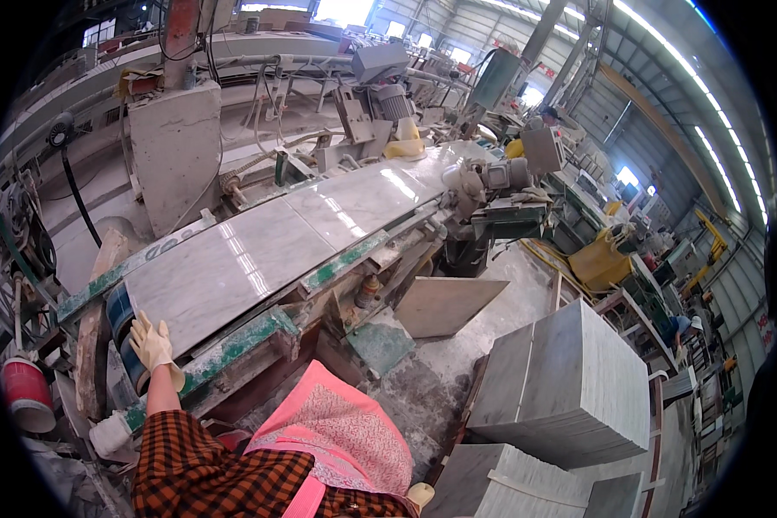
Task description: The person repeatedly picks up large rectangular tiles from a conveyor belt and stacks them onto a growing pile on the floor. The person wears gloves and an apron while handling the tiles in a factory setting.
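Note:
My left hand (153, 344), in a cream rubber glove, reaches to the near left end of a polished grey-white marble slab (220, 268). Its fingers are spread, lying at the slab's end edge beside a blue roller (119, 312). The slab lies flat on a green-edged conveyor (242, 341), with another slab (354, 203) end to end beyond it. Only a bit of my right hand (421, 495), gloved too, shows at the lower edge beside my pink apron; its fingers are hidden.
Stacked grey slabs (570, 380) stand at the right, with another stack (501, 483) nearer. A loose slab (449, 304) leans below the conveyor. Motorised machine heads (505, 175) flank the line's far end. A red-and-white bucket (28, 393) sits far left. Other people work in the distance.

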The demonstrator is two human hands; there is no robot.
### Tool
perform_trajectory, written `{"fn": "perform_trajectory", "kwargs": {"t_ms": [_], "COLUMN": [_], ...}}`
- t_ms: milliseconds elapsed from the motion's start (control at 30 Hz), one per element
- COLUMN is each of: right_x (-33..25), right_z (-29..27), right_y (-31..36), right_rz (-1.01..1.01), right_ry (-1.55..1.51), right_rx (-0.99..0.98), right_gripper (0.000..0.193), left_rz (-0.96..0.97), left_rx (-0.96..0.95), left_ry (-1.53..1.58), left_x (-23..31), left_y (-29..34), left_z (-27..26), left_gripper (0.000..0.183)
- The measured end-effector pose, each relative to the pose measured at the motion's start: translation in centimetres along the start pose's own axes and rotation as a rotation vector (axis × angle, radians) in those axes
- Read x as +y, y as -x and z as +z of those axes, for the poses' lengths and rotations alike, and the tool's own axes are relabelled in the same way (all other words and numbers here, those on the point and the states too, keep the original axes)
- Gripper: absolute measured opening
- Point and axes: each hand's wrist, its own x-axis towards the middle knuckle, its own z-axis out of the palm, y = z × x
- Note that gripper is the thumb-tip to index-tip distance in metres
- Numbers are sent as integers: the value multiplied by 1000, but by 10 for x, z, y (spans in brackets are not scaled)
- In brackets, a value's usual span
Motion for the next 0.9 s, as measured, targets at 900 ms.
{"fn": "perform_trajectory", "kwargs": {"t_ms": [900], "right_x": [10], "right_z": [10], "right_y": [-10], "right_rz": [-147], "right_ry": [-96], "right_rx": [81], "right_gripper": [26], "left_rz": [-16], "left_rx": [1], "left_ry": [-6], "left_x": [-20], "left_y": [-5], "left_z": [6], "left_gripper": [65]}}
